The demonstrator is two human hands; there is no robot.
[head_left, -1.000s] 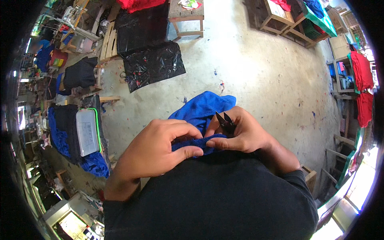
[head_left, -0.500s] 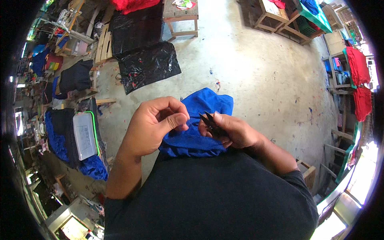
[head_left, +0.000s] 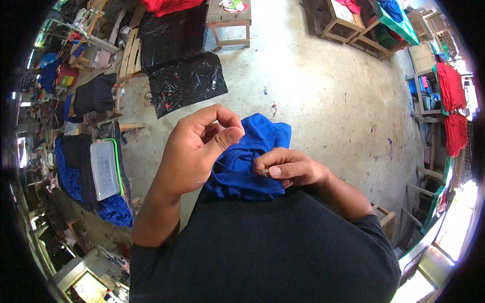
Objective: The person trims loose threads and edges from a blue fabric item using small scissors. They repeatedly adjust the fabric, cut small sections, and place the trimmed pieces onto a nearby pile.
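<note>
A bunched blue cloth garment (head_left: 265, 132) lies on my lap against my black shirt. Above its left side is my left hand (head_left: 199, 149), thumb and forefinger pinched together; anything between them is too fine to make out. My right hand (head_left: 293, 167) rests at the garment's right side, its fingers closed around small black thread snips (head_left: 265, 173). Most of the snips are hidden by the fingers now, with only a bit showing near the thumb tip. The right fingertips touch or nearly touch the cloth folds.
To the left, a clear plastic box lid (head_left: 104, 169) with a green edge lies on dark and blue cloth. Black plastic sheeting (head_left: 189, 83) covers the floor ahead, beside a wooden stool (head_left: 228, 22). Red cloths (head_left: 451, 88) hang at the right; scraps dot the concrete floor.
My left hand has risen slightly, away from the cloth, still pinched. My right hand has turned and lowered toward the cloth, so the snips' pointed blades no longer stick up.
</note>
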